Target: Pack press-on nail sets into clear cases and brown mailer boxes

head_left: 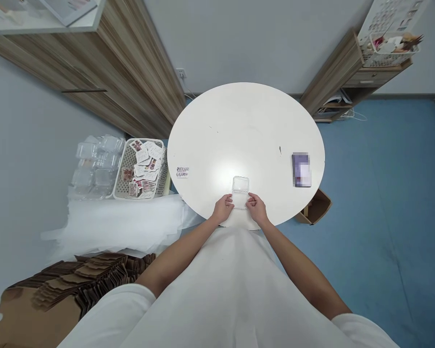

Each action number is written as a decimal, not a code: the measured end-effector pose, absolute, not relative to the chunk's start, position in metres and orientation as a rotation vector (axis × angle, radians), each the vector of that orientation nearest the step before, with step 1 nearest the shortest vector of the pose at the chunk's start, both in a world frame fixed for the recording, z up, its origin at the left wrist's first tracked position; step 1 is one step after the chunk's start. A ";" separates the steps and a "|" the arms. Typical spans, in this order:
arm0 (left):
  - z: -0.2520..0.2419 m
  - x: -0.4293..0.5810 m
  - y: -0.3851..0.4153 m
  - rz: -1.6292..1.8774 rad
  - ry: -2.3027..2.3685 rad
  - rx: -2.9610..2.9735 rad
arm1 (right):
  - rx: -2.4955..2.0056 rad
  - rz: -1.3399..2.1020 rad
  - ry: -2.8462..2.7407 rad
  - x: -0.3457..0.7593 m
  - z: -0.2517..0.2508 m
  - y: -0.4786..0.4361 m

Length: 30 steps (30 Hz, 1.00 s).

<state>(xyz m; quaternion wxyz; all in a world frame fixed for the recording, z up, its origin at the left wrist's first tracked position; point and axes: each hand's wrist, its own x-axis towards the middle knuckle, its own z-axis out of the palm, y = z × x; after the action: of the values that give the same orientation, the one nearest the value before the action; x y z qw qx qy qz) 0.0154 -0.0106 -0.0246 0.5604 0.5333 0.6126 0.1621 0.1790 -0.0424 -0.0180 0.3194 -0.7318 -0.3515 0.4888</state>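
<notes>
A small clear plastic clamshell box (240, 184) lies opened out at the near edge of the white round table, its lid folded away from me. My left hand (224, 208) grips the left side of its near half, fingers closed at the rim. On the opposite side, my right hand (256, 209) pinches the right rim. Nothing can be made out inside the box. Farther left on the tabletop is a small sheet with rows of purplish nail-shaped pieces (182, 172).
The white table (246, 111) also bears a purple item (301, 169) at right. Left of it stand a white basket (121, 191) of printed cards, stacked clear boxes (97, 166), white sheets (119, 220) and folded cardboard (39, 309). A cardboard box (319, 207) sits beneath the right edge.
</notes>
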 end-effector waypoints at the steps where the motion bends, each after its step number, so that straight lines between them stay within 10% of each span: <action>1: -0.026 0.017 -0.010 0.372 1.464 1.291 | -1.937 1.278 -0.929 0.179 -0.021 -0.042; 30: -0.021 0.027 -0.021 0.433 1.484 0.923 | -1.924 1.486 -0.805 0.178 -0.006 -0.048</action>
<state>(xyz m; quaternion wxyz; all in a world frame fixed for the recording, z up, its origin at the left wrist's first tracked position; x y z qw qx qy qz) 0.0274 -0.0209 -0.0212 0.6216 0.4015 0.6458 0.1883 0.1785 -0.0480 -0.0056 0.2862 -0.7198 -0.3011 0.5561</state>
